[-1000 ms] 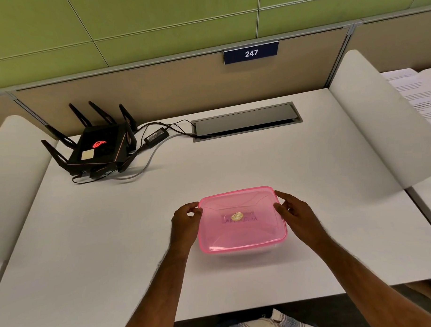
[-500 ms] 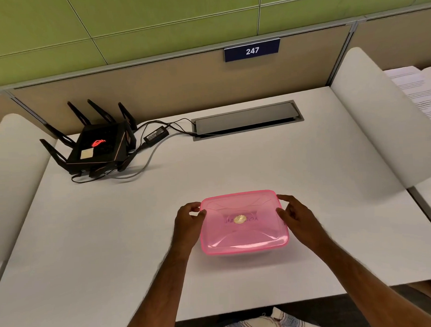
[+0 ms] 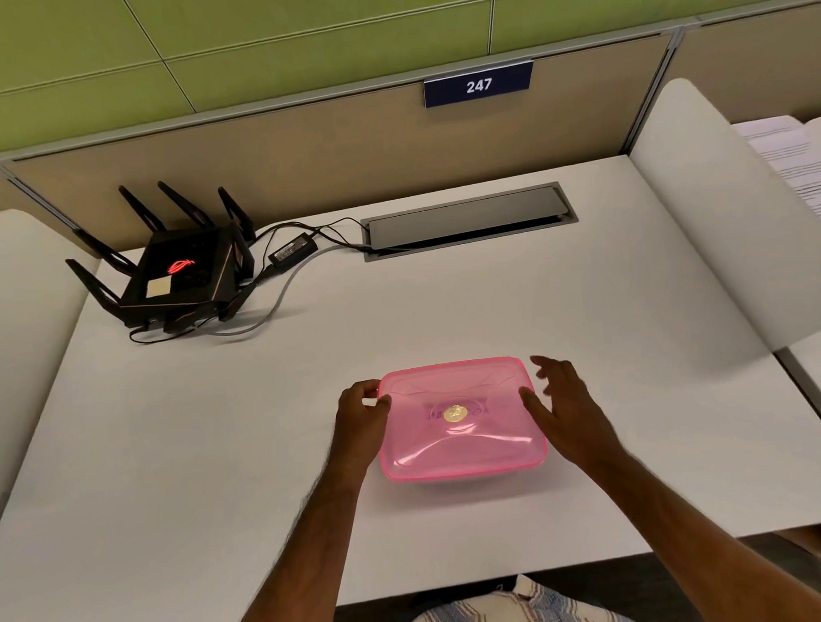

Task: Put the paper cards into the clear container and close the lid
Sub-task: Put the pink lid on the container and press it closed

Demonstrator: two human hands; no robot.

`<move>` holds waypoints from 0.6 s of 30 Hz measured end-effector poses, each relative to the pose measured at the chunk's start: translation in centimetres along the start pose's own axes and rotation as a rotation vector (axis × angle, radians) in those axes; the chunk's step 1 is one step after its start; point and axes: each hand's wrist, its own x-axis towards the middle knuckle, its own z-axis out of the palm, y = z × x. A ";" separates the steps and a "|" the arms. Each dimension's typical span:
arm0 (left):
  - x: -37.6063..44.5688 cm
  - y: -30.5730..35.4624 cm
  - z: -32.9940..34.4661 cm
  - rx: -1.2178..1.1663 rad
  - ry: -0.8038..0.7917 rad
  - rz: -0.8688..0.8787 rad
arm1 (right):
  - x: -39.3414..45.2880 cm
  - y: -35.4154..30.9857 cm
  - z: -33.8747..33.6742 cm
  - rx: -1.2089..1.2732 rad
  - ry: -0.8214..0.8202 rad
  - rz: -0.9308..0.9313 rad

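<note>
A clear container with a translucent pink lid [image 3: 460, 444] sits on the white desk [image 3: 446, 309] just in front of me, the lid lying flat over it. A small gold sticker shows under the lid's middle. My left hand [image 3: 361, 417] pinches the lid's left edge near its far corner. My right hand [image 3: 565, 410] hovers at the right edge with fingers spread, thumb near the rim, slightly blurred. The paper cards cannot be made out through the pink lid.
A black router [image 3: 174, 272] with several antennas, a power adapter [image 3: 292, 250] and cables lie at the back left. A grey cable hatch [image 3: 466, 220] sits at the back middle. White dividers [image 3: 703, 217] flank the desk; printed papers [image 3: 799, 157] lie far right.
My right hand has let go of the lid's right edge and its fingers have spread open. The left hand stays on the left edge. The container has barely shifted.
</note>
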 end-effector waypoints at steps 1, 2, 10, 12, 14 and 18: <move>0.0 0.0 0.0 0.000 0.000 -0.002 | 0.1 -0.3 0.2 0.003 0.015 -0.019; 0.0 0.0 0.1 -0.002 0.002 -0.002 | 0.3 -0.6 0.4 -0.008 0.017 -0.042; 0.0 0.0 0.3 -0.014 0.017 0.008 | -0.6 -1.9 2.7 -0.047 -0.117 -0.072; -0.1 0.0 0.3 -0.019 0.021 0.007 | -0.9 -1.9 2.8 -0.026 -0.107 -0.066; -0.2 0.0 0.3 -0.019 0.023 0.003 | -0.9 -1.8 2.8 -0.011 -0.105 -0.071; -0.2 0.0 0.4 -0.019 0.028 0.006 | -1.0 -1.6 2.9 0.008 -0.108 -0.091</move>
